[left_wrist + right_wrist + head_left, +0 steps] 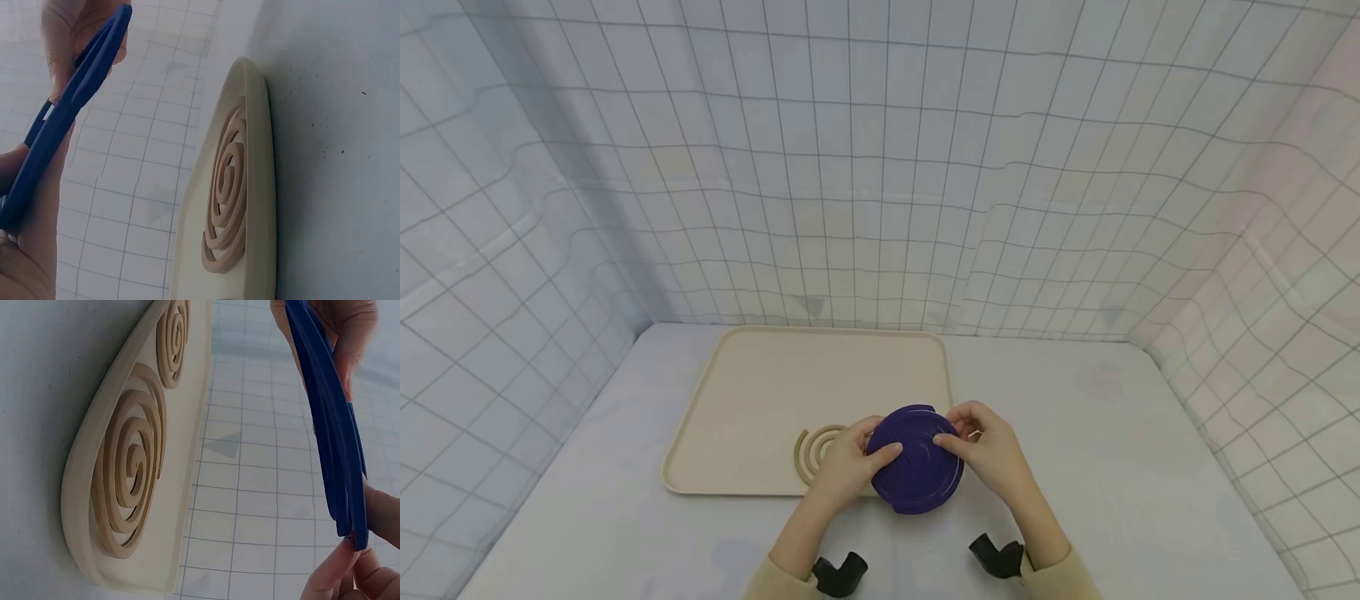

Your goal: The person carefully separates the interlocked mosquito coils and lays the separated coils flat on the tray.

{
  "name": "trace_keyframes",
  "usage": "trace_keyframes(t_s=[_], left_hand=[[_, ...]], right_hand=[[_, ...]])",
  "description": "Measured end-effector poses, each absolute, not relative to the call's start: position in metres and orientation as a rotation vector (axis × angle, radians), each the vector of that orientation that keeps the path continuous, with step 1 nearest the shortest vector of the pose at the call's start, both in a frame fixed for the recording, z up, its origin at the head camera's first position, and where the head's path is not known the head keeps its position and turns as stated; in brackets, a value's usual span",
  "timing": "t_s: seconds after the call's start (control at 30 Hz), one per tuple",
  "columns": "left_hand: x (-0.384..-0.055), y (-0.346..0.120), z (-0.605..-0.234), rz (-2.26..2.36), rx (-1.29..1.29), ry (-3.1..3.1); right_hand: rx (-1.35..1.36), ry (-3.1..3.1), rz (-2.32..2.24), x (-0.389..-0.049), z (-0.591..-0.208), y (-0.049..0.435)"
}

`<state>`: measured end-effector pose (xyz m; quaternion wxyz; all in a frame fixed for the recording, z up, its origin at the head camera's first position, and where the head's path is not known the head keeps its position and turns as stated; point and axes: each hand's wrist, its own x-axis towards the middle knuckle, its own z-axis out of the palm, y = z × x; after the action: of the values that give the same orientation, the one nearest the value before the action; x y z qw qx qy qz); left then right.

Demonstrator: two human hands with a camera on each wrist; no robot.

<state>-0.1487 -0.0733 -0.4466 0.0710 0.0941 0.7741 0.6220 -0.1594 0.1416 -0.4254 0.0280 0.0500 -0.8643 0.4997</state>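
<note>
A dark blue mosquito coil [916,475], tightly wound and apparently of two nested spirals, is held up over the tray's front right corner. My left hand [844,468] grips its left side, thumb lying on the flat face. At the upper right edge, my right hand [996,454] pinches it between thumb and fingers. Seen edge-on in the right wrist view, the blue coil [328,419] shows layers standing slightly apart. One tan spiral coil [798,458] lies on the tray, partly behind my left hand. A second tan coil [164,356] appears in the right wrist view.
The cream tray [820,367] has a low raised rim and lies on a white-covered table [1075,433]. Gridded white cloth walls [880,167] stand behind and on both sides. Black curved pieces [841,575] sit at my wrists.
</note>
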Motion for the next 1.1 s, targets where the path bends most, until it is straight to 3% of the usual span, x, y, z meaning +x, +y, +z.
trace_keyframes(t_s=[0.73,1.1], left_hand=[[-0.137,-0.071,-0.445,2.129,0.008,2.076],[-0.135,-0.073,-0.443,2.029,0.081,2.142]], right_hand=[[0.011,-2.651,1.632,-0.148,-0.427,0.13],[0.109,-2.652,1.56,-0.146,-0.424,0.125]])
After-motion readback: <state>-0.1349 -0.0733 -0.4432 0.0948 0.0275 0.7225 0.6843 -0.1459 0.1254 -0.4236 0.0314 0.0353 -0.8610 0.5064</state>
